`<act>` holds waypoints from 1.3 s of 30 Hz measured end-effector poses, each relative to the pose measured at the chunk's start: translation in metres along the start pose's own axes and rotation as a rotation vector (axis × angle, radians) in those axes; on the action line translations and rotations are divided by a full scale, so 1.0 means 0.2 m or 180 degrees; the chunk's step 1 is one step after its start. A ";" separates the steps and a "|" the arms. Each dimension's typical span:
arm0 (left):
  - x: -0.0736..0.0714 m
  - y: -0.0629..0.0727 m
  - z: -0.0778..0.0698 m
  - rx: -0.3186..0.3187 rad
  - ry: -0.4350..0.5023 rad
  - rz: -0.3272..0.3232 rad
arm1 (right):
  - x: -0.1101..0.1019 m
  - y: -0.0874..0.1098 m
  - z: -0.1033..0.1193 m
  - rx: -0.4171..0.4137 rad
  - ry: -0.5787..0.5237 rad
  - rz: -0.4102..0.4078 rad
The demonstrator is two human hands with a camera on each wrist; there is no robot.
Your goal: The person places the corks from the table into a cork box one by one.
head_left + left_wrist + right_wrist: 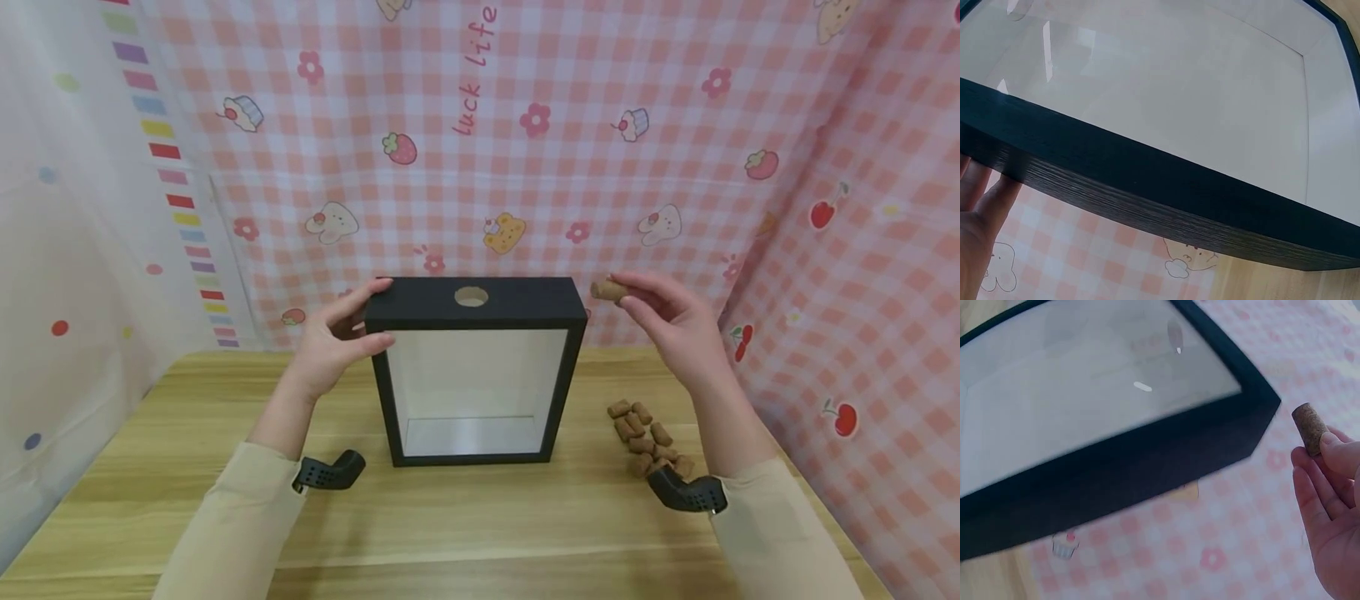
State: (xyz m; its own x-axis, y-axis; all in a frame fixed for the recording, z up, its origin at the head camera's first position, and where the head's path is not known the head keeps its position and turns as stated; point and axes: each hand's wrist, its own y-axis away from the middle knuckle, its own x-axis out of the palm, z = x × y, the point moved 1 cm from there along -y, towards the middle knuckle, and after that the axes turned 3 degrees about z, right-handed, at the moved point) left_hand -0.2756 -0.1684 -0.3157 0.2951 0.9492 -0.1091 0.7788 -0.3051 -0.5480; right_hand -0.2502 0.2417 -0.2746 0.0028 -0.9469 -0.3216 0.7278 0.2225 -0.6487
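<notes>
1. Head view: my left grip (pixel 327 348) clasps the black-framed box (pixel 525 302) at its upper left corner — thumb on the front edge, fingers behind it.
2. The box stands upright on the bench (pixel 465 537), its round hole (pixel 472 297) facing up.
3. Just beyond its upper right corner, a cork (pixel 609 291) is pinched between thumb and fingers of my right grip (pixel 681 332) — apart from the box.
4. Loose corks (pixel 641 445) lie clustered on the bench below.
</notes>
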 end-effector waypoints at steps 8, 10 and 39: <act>0.00 0.01 0.00 0.0030 0.0040 0.0018 | 0.13 -0.15 0.11 -0.0391 0.0139 0.0221; 0.00 0.01 0.00 0.0033 0.0035 0.0027 | 0.16 -0.19 0.13 -0.0375 0.0190 0.0337; -0.01 0.01 0.00 -0.0010 0.0025 0.0088 | 0.50 -0.45 0.24 -0.0601 0.1360 0.1663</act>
State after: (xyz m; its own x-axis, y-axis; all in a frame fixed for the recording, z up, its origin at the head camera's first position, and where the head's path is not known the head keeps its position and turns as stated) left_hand -0.2756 -0.1709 -0.3166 0.3209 0.9398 -0.1177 0.7720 -0.3315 -0.5424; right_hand -0.2819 0.1164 -0.2156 0.0217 -0.5394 -0.8418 0.5729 0.6967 -0.4317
